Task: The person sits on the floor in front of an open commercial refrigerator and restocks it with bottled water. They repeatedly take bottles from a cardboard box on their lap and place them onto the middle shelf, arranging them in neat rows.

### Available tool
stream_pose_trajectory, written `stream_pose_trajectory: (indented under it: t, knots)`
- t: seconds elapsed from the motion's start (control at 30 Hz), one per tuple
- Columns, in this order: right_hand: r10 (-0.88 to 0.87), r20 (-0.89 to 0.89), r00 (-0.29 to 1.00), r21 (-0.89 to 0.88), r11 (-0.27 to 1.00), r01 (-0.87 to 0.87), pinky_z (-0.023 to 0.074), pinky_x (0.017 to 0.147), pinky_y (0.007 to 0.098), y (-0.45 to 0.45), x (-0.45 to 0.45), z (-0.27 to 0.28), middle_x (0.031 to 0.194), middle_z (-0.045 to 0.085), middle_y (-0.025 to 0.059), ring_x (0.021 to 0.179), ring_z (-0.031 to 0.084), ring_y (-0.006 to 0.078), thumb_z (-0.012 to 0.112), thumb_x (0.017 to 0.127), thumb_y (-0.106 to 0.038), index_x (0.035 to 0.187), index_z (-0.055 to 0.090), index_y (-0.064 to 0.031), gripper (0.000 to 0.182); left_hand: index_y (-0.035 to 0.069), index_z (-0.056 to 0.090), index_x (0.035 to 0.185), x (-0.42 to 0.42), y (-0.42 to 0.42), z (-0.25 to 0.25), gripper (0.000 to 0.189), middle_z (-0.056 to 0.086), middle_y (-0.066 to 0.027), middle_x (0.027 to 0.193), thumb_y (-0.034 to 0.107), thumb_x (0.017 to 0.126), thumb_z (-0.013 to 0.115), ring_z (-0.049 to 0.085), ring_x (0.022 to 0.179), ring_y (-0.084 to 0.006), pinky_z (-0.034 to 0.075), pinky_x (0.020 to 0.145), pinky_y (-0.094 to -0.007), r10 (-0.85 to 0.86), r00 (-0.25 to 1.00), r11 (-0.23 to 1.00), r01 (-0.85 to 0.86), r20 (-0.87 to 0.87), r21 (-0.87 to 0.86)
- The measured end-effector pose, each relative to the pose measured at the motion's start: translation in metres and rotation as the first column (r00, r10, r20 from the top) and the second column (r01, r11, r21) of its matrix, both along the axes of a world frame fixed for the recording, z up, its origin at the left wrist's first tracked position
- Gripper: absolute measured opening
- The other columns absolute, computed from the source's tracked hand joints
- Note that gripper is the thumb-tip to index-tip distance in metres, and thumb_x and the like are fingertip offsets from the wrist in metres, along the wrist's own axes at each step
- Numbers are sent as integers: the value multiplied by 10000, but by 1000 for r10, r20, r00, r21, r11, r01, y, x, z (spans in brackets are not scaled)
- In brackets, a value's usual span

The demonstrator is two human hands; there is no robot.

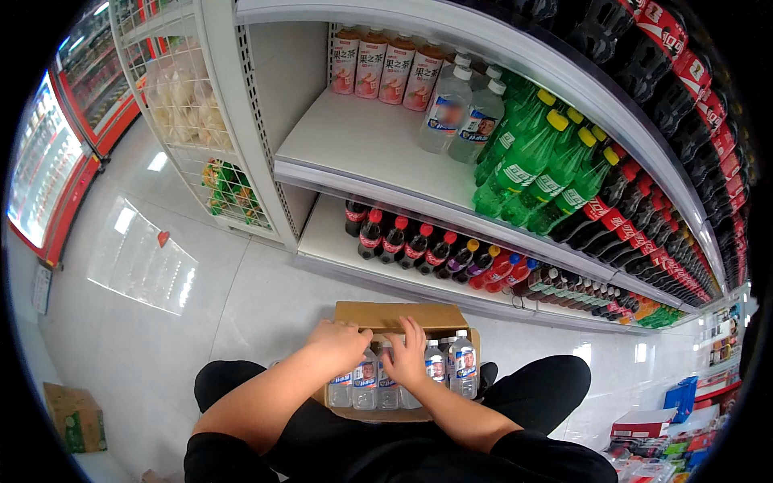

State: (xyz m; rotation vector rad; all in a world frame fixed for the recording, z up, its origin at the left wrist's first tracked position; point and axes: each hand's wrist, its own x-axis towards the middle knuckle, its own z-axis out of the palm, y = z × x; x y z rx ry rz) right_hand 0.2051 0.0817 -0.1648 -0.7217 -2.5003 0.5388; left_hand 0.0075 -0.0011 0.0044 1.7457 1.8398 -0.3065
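An opened cardboard carton [398, 314] stands on the floor between my knees, filled with clear plastic bottles [464, 362] that have white caps and blue labels. My left hand [341, 344] is over the carton's left part, its fingers bent down at the bottle tops. Just right of it, my right hand [407, 356] reaches over the middle bottles with its fingers spread. Whether either hand grips a cap cannot be seen. Similar clear bottles [445, 111] stand on the shelf ahead, between the peach-labelled tea bottles [395, 66] and the green soda bottles [519, 169].
A white shelf unit [362, 136] rises ahead, with cola bottles [416, 244] on its bottom level. At the left are a wire rack [181, 90] and a lit drinks fridge [45, 163]. Another carton [75, 416] sits at lower left, packaged goods [652, 447] at lower right.
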Motion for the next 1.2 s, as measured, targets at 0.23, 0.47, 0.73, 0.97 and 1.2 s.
stream_pose_trajectory:
  t: [0.23, 0.47, 0.73, 0.97, 1.2]
  knots:
    - [-95, 492, 866, -109, 979, 170, 408, 1076, 664, -13, 8, -3, 1558, 372, 302, 1406, 395, 516, 753, 785, -223, 1281, 634, -48, 539, 119, 640, 1303, 5, -12, -26, 489, 696, -165, 1222, 392, 913, 750, 704, 1128, -353, 567, 916, -492, -23, 1000, 996, 25, -20, 82]
    - [18, 754, 657, -267, 922, 281, 577, 936, 563, -7, 4, 13, 1470, 442, 267, 1291, 525, 498, 801, 860, -357, 1449, 561, -173, 663, 122, 651, 1292, 6, -16, -27, 488, 708, -173, 1187, 401, 906, 757, 701, 1123, -357, 566, 917, -487, -15, 1000, 992, 17, -18, 122]
    - [75, 825, 560, -217, 957, 192, 586, 922, 536, 7, -2, -4, 1295, 560, 320, 1108, 656, 520, 753, 829, -300, 1425, 570, -130, 646, 121, 632, 1323, 3, -12, -16, 436, 693, -146, 1271, 332, 948, 697, 670, 1218, -324, 541, 968, -482, 25, 999, 997, -28, 39, 69]
    - [144, 769, 622, -300, 941, 154, 583, 956, 517, 23, -15, 34, 1309, 542, 355, 1101, 666, 521, 794, 819, -289, 1392, 577, -129, 633, 125, 634, 1320, 1, -9, -13, 427, 697, -141, 1253, 340, 955, 693, 676, 1207, -325, 537, 961, -503, 31, 998, 998, -34, 49, 54]
    - [121, 135, 983, -173, 980, -97, 555, 938, 493, 66, -78, 187, 1150, 665, 269, 1105, 625, 459, 809, 835, -221, 1223, 670, -79, 436, 111, 614, 1328, -12, -15, 0, 487, 690, -169, 1213, 351, 922, 735, 703, 1104, -374, 551, 927, -499, 170, 980, 957, -139, -106, 255]
